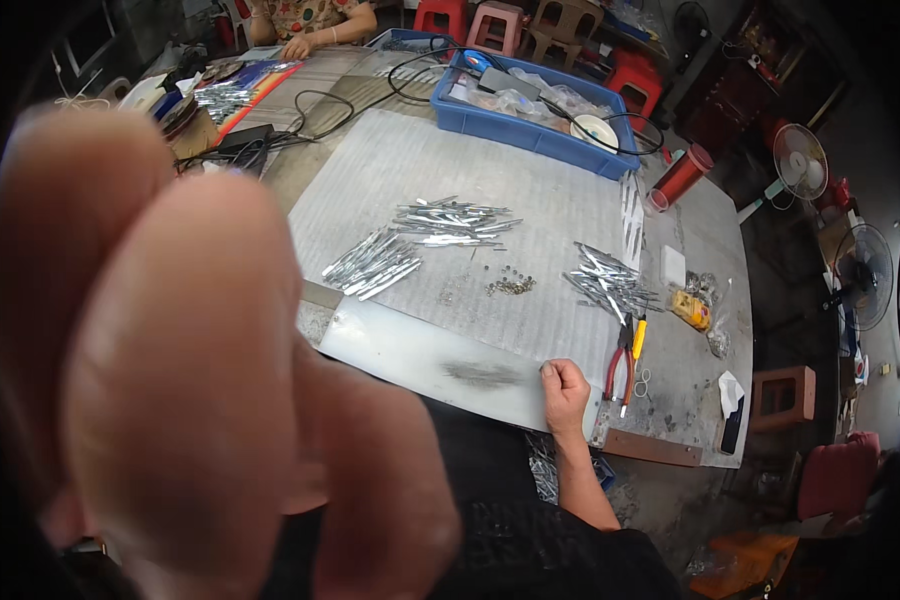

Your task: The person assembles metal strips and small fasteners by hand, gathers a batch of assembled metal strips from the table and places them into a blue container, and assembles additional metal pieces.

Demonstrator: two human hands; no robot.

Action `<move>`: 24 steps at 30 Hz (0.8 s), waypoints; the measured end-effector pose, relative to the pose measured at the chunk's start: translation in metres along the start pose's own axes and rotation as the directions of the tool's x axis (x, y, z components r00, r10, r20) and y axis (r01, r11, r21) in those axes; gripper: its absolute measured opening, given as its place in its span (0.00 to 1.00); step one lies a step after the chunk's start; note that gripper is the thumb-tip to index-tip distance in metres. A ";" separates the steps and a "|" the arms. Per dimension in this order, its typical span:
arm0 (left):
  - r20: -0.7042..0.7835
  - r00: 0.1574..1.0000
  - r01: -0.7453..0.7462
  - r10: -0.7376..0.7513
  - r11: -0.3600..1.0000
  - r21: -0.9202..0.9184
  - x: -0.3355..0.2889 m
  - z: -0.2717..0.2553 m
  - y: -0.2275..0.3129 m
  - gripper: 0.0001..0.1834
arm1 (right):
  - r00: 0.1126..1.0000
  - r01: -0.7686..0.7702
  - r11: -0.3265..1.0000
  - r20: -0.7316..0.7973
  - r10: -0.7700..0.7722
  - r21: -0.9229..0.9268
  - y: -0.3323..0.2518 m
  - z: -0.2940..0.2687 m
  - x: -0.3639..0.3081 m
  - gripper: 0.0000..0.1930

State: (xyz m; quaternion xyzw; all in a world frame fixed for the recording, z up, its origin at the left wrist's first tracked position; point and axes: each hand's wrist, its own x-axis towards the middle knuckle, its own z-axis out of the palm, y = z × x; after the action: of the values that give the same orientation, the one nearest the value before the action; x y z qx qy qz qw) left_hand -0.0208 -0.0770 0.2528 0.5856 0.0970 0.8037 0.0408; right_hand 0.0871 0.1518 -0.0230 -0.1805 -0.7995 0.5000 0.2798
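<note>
My left hand point(185, 370) looms blurred across the left of the head view, right in front of the lens. Its fingers reach up and its thumb stands apart, with nothing seen between them. My right hand point(566, 393) is closed in a loose fist over the right end of a pale board point(420, 350) at the table's near edge; whatever it holds, if anything, is hidden. A dark grey smudge marks the board beside it. Beyond lie small round metal pieces point(511, 286) and piles of thin silvery metal strips point(455, 222), point(372, 264), point(610, 280).
Red-handled pliers point(620, 368) and a yellow-handled tool point(639, 338) lie right of the board. A blue bin point(530, 130) of plastic bags, a black cable point(400, 85) and a red cylinder point(682, 175) stand farther back. Another person's hand point(298, 46) rests at the far left.
</note>
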 end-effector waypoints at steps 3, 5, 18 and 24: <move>0.029 1.000 0.012 -0.009 0.994 -0.111 -0.011 -0.001 -0.012 0.07 | 0.999 -0.031 0.999 -0.021 0.030 -0.008 0.005 -0.005 -0.002 0.07; 0.044 0.999 0.016 -0.008 0.984 -0.178 -0.019 0.002 -0.016 0.10 | 0.998 -0.046 0.999 -0.034 0.046 -0.006 0.009 -0.007 -0.004 0.07; -0.232 0.923 -0.359 0.306 0.902 -0.239 -0.042 0.032 -0.018 0.20 | 0.996 -0.087 0.995 -0.029 0.089 0.039 0.008 -0.002 -0.001 0.07; -0.257 0.923 -0.345 0.287 0.913 -0.218 -0.049 0.026 -0.013 0.20 | 0.995 -0.091 0.995 -0.043 0.093 0.039 0.009 -0.002 -0.003 0.07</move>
State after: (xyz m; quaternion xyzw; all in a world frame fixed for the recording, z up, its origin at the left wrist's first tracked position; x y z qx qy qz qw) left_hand 0.0187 -0.0706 0.2126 0.4909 -0.1013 0.8649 -0.0254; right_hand 0.0905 0.1558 -0.0311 -0.2230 -0.7744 0.5231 0.2774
